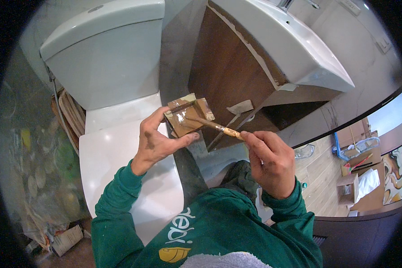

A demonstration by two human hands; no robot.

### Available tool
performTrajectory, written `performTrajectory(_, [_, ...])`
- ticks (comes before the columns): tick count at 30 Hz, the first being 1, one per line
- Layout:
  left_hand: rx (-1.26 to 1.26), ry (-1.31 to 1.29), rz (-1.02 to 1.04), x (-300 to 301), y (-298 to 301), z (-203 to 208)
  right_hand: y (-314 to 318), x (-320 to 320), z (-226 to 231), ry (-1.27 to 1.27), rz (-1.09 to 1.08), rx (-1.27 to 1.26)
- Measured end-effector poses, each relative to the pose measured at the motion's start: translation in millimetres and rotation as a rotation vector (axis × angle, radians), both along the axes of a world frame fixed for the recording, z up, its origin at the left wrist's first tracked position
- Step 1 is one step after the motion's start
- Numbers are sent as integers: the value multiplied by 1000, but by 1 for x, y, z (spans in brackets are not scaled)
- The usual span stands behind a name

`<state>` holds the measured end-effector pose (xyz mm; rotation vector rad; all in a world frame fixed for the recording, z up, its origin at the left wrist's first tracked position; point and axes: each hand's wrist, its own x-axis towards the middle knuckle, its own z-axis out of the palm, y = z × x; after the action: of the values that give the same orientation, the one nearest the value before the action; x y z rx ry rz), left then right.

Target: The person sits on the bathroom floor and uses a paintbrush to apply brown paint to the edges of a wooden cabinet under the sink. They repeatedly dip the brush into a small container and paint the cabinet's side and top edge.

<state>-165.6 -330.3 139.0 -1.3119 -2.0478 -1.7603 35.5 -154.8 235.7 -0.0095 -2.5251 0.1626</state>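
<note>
My left hand [155, 142] grips a small stack of brown cardboard pieces [187, 128] from the side, thumb along the near edge. Wet, shiny paste and pale yellowish smears lie on its top. Between the fingers and thumb of my right hand [272, 161] is the stained yellowish handle of a slim brown tool [216, 127]. Its thin far end rests over the paste on the cardboard. Whether it is a narrow spatula or a brush I cannot make out. Dark stains mark both hands.
Below and left stands a white toilet [120, 165] with its lid down. At the right, a brown vanity cabinet [236, 58] has chipped edges and a dark opening under a white washbasin [295, 44]. Boxes and bags show in a mirror [317, 178]. A plastic-covered heap [44, 178] lies left.
</note>
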Motion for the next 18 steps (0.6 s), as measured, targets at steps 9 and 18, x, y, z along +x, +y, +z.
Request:
performTrajectory(9, [-9, 131, 167, 6, -3, 5, -4, 8, -15, 8, 14, -34])
performTrajectory(18, [4, 158, 173, 5, -1, 2, -5, 18, -13, 0, -5, -26])
